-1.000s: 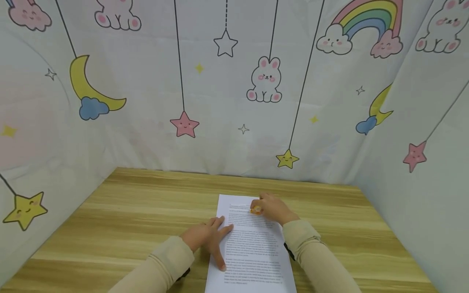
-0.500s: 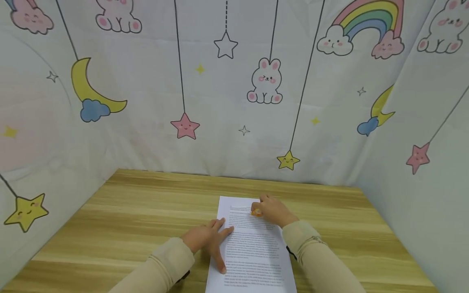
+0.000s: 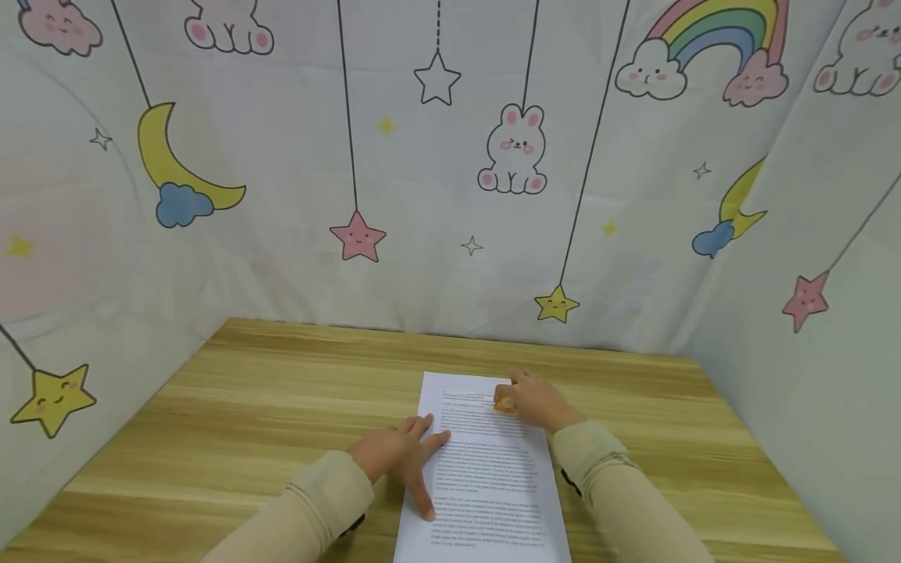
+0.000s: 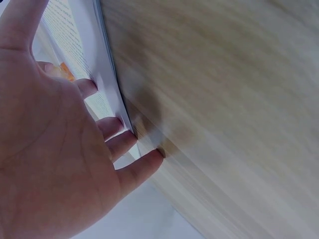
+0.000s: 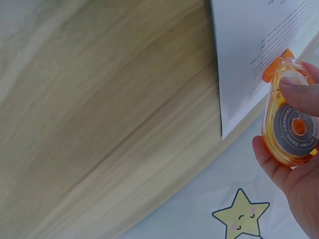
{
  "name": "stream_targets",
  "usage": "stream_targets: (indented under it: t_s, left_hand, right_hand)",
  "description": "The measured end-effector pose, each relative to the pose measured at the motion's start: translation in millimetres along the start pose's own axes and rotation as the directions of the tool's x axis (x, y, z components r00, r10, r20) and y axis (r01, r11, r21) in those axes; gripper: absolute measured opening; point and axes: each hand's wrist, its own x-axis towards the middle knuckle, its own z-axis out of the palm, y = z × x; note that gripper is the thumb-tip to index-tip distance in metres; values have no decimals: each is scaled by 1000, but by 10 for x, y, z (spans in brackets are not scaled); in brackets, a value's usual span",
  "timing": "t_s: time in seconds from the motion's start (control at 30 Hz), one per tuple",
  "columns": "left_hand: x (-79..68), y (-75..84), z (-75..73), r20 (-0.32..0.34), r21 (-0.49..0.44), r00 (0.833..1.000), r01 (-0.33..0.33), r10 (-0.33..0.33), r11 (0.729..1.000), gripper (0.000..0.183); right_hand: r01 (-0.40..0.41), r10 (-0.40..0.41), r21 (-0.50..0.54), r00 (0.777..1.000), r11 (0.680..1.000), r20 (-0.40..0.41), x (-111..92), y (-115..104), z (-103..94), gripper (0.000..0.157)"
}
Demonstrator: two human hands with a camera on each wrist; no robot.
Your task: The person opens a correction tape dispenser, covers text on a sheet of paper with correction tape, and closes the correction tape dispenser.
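A white printed paper stack (image 3: 486, 539) lies on the table, its lines of text running across. My left hand (image 3: 397, 453) rests spread over its left edge, thumb and fingers apart. In the left wrist view, that hand's fingertips (image 4: 130, 142) reach along the edge of the sheets. With my right hand (image 3: 540, 403) I grip an orange see-through correction tape (image 3: 504, 404) near the top of the page. Seen from the right wrist, the correction tape (image 5: 294, 117) has a grey disc with an orange hub, and its orange tip points at the print.
The wood-grain table (image 3: 296, 391) extends on both sides of the paper. A white cloth backdrop (image 3: 281, 274) with printed stars, rabbits and moons closes off the back and both sides.
My right hand has slid a little to the right across the upper lines of text, carrying the correction tape. My left hand keeps its place on the paper.
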Motion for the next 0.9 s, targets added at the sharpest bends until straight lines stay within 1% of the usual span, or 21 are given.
stream_targets:
  t_s: [0.1,0.23,0.37,0.57,0.63,0.8,0.9]
  left_hand:
    - [-19,-1,-17,3,-2,1000,0,0,1000,114]
    - [-41,5,-32,-3,-4,1000,4,-4,1000,113]
    - [-31,-4,-25,-5,4,1000,0,0,1000,114]
    - [17,-44,27,-6,9,1000,6,-6,1000,114]
    - [14,-35,21,-4,7,1000,4,-4,1000,114]
    - [-5,1,-8,-8,-4,1000,-14,14,1000,114]
    - [-22,9,-16,-7,8,1000,-19,19,1000,113]
  right_hand:
    - [-2,2,3,1000,1000,3,-21,25,-3,23]
    - [7,-7,8,1000,1000,-14,-59,55,-9,23]
    - [-9,9,7,1000,1000,-12,-89,86,-7,22]
    - [-26,26,12,1000,1000,8,-124,116,-19,22]
    - [-31,30,29,999,999,12,-138,124,-31,23]
    - [-56,56,27,998,998,24,-173,150,-56,24]
    - [-50,49,23,998,999,25,-182,167,-48,24]
